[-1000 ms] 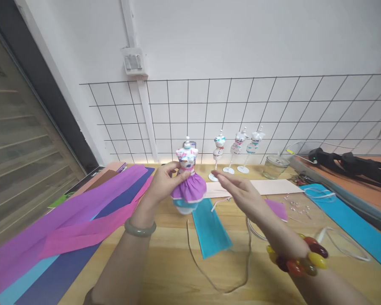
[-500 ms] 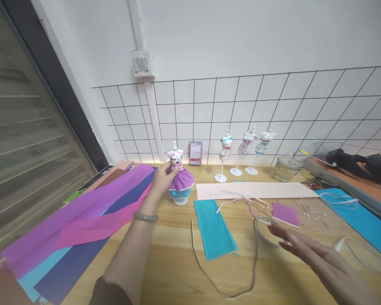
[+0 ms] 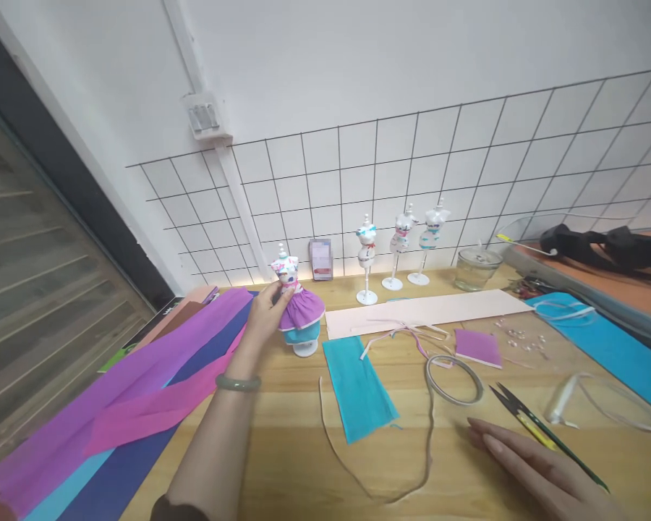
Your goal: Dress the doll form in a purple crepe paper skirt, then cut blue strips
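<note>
My left hand [image 3: 269, 312] pinches the waist of a small dress form [image 3: 287, 269] from its left side. The form stands upright on a white base and wears a purple ruffled skirt [image 3: 302, 308] over a turquoise layer [image 3: 302, 333]. Down at the lower right, my right hand [image 3: 537, 463] hovers with its fingers stretched out, holding nothing. Just beyond it lie thread snips [image 3: 526, 418] with dark blades and a yellow part. A roll of narrow tape [image 3: 430, 383] rests past the fingertips, and a turquoise cloth piece [image 3: 358, 387] lies between the hands.
Three more small dress forms [image 3: 367, 253] stand at the back beside a phone [image 3: 321, 259] and a glass jar [image 3: 477, 269]. Coloured fabric strips [image 3: 124, 369] cover the left side. A pale pink strip [image 3: 423, 310], a purple square [image 3: 477, 347], beads [image 3: 521, 336] and cord [image 3: 347, 463] lie around.
My right hand has moved down and nearer to me, baring the tape roll and the snips. The camera view has tilted and turned somewhat. My left hand keeps its hold on the dress form.
</note>
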`<state>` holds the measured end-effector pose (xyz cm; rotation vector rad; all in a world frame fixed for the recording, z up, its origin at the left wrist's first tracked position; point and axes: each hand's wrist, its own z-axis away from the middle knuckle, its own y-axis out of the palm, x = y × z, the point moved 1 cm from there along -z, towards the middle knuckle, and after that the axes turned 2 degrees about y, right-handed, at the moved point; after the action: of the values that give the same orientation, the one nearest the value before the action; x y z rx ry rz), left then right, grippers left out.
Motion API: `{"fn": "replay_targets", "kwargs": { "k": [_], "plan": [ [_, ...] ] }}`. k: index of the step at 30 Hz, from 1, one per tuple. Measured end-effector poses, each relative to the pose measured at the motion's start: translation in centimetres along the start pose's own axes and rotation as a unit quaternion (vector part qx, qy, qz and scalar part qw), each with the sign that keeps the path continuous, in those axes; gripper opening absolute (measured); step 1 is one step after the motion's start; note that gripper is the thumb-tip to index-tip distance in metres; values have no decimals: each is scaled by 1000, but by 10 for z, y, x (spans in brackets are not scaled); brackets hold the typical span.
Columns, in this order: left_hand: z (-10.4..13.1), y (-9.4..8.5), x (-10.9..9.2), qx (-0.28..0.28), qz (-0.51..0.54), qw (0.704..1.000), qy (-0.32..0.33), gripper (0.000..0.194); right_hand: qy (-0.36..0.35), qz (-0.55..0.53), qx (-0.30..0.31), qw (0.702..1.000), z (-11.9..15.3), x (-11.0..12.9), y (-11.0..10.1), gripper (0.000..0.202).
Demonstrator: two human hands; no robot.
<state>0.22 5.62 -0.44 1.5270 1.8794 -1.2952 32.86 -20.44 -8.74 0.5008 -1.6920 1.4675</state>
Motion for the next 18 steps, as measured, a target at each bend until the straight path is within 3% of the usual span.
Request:
{"fn": "replay_targets", "kwargs": {
  "k": [9, 18],
  "plan": [
    [-3, 2, 4, 36, 54, 998, -9, 40, 1, -44, -22, 999, -3, -2, 13, 36],
    [2, 13, -11, 68, 150, 985, -43, 58, -3, -60, 4, 998, -6, -9, 14, 37]
  ]
}}
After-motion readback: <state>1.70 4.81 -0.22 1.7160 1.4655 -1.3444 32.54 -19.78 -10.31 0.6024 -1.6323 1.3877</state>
